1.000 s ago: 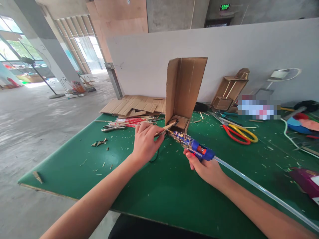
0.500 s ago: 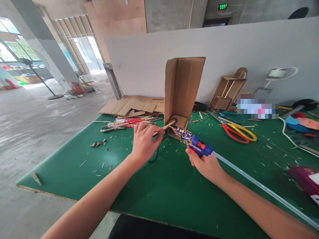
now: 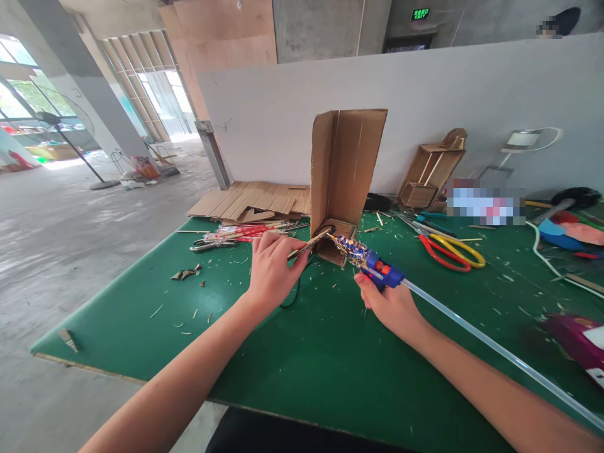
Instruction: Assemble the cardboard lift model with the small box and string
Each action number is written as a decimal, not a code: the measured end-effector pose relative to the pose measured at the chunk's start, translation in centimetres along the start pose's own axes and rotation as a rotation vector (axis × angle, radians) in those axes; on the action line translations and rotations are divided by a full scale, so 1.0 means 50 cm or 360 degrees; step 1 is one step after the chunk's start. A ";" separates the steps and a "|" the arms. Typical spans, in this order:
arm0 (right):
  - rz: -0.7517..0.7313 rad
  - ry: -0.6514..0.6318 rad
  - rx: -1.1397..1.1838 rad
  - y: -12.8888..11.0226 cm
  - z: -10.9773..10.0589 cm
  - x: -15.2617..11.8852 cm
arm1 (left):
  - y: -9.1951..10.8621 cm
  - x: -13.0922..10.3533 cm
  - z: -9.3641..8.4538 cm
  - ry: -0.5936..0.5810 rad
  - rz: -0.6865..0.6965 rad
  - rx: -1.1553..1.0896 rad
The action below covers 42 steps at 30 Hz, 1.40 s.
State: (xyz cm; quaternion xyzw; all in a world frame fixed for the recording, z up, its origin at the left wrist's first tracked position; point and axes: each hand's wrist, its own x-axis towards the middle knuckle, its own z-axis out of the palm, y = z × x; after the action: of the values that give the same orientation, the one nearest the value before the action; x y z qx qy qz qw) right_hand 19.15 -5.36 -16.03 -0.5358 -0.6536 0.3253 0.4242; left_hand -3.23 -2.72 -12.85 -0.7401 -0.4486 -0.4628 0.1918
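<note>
My left hand (image 3: 276, 270) pinches a thin piece of cardboard (image 3: 309, 243) between thumb and fingers, above the green table. Wrapped round the handle of a blue hot glue gun (image 3: 381, 272) is my right hand (image 3: 389, 305). A long clear glue stick (image 3: 481, 340) runs out of the gun's back end toward the lower right. The gun's debris-crusted nozzle points left, close to the tip of the cardboard piece; whether they touch I cannot tell. Just behind both hands stands an upright folded cardboard structure (image 3: 352, 163) with a small box-like base.
Flat cardboard sheets (image 3: 245, 200) lie at the back left, near thin sticks in red-and-white wrapping (image 3: 252, 231). Scissors with red and yellow handles (image 3: 455, 253) rest on the right. Another cardboard model (image 3: 431, 170) leans on the white partition. Scraps litter the green table (image 3: 302, 365).
The glue gun and my right hand have shifted slightly to the right, its nozzle drawing along toward the cardboard piece's tip. My left hand is almost still.
</note>
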 end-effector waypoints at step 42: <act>-0.0193 0.0074 0.0323 -0.059 -0.025 -0.020 | -0.012 0.010 -0.061 -0.0069 -0.0517 -0.0735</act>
State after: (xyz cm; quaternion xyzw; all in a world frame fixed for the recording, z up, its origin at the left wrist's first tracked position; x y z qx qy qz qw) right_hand 19.11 -7.00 -13.10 -0.4569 -0.6385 0.3509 0.5103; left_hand -5.21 -4.29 -10.96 -0.6924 -0.4479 -0.5616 -0.0682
